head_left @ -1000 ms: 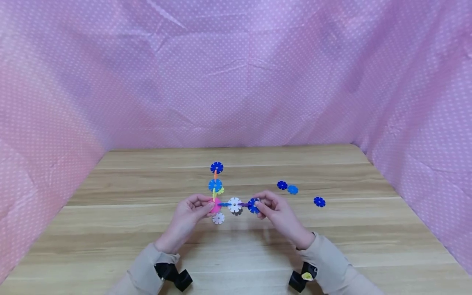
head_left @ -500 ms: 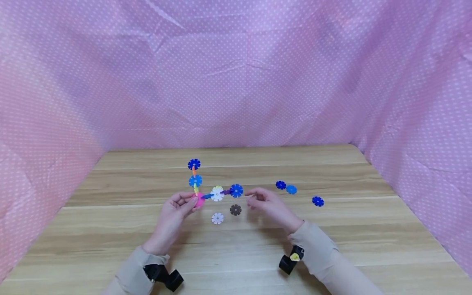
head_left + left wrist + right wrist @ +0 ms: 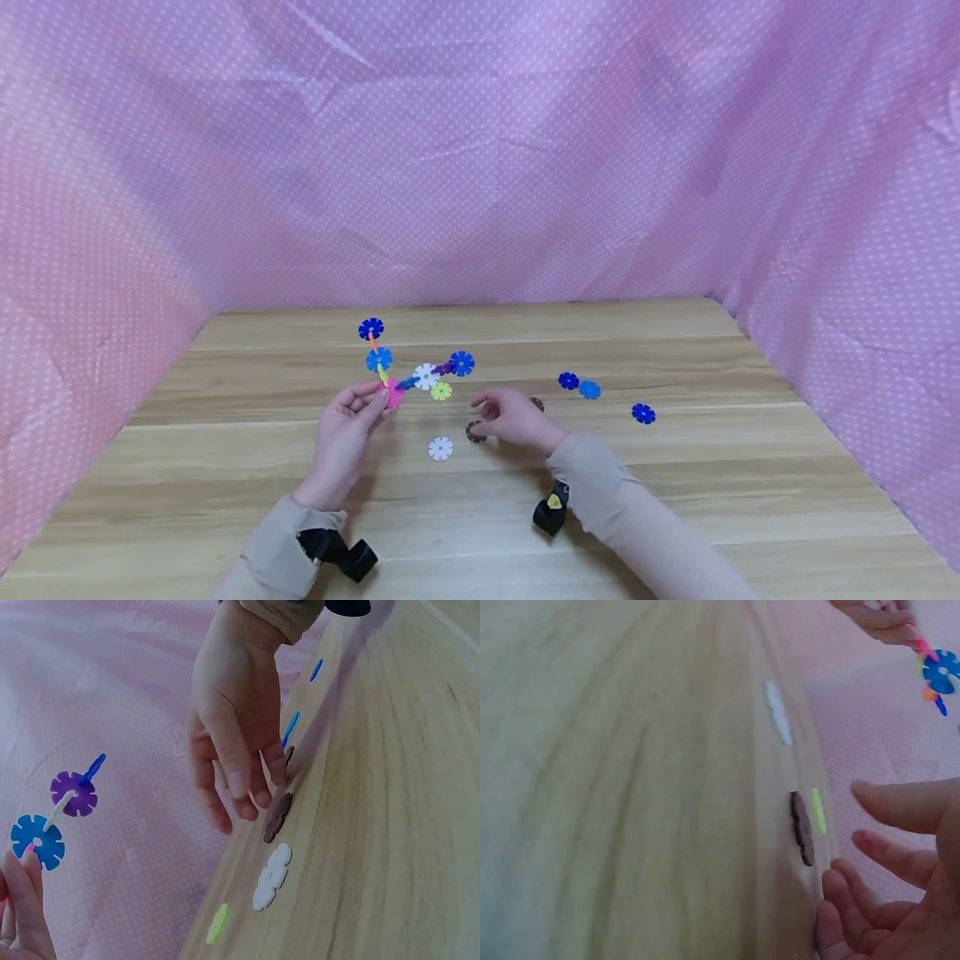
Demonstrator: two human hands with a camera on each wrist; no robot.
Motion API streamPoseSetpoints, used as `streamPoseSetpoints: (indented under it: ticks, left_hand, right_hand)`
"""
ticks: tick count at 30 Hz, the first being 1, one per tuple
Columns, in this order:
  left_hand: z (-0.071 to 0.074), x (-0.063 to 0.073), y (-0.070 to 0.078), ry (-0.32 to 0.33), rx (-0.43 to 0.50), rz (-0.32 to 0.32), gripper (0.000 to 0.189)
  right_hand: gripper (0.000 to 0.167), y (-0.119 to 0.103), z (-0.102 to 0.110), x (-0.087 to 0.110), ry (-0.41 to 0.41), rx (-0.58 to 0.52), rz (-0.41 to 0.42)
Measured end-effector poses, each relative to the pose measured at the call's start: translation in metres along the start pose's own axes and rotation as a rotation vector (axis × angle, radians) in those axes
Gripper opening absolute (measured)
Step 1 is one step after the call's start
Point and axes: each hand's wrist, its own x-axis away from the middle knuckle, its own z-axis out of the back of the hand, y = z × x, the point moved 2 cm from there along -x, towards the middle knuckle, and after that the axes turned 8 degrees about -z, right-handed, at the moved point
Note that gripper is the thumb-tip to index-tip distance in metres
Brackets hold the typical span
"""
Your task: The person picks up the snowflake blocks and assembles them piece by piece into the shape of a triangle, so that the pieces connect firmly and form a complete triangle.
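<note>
My left hand (image 3: 341, 429) pinches a pink snowflake disc (image 3: 393, 393) between thumb and fingers. It is the corner of an L-shaped chain of slotted discs held above the table. One branch runs away past a light blue disc (image 3: 378, 359) to a dark blue disc (image 3: 371, 328). The other goes right through a white disc (image 3: 426, 377) to a blue end disc (image 3: 461, 363). Over the table, my right hand (image 3: 517, 417) holds nothing, its fingers loosely bent and apart. Near its thumb lies a brown disc (image 3: 802, 829), partly hidden by the hand in the head view.
On the wooden table (image 3: 262, 375) lie a loose white disc (image 3: 440, 448) and a yellow-green disc (image 3: 441, 391). A second brown disc (image 3: 537, 404) shows behind the right hand. Farther right are two dark blue discs and a light blue disc (image 3: 590, 389). Pink dotted cloth surrounds the table.
The right hand has let go of the chain's blue end disc and moved left and down toward the brown disc. The left hand has carried the chain left, its right branch now angled away.
</note>
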Motion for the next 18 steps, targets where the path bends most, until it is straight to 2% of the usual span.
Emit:
streamPoseSetpoints:
  ticks: [4, 9, 18]
  left_hand:
    - [-0.003, -0.002, 0.0, 0.017, 0.047, -0.007, 0.012]
    - [-0.006, -0.004, 0.0, 0.022, 0.066, -0.015, 0.011]
    - [-0.011, -0.004, 0.001, 0.02, 0.058, -0.014, 0.012]
  right_hand:
    - [0.036, -0.003, -0.007, -0.004, 0.0, 0.086, 0.019]
    - [0.034, -0.009, -0.013, -0.005, -0.007, 0.134, 0.056]
    - [0.03, -0.009, -0.013, 0.002, -0.064, 0.134, 0.036]
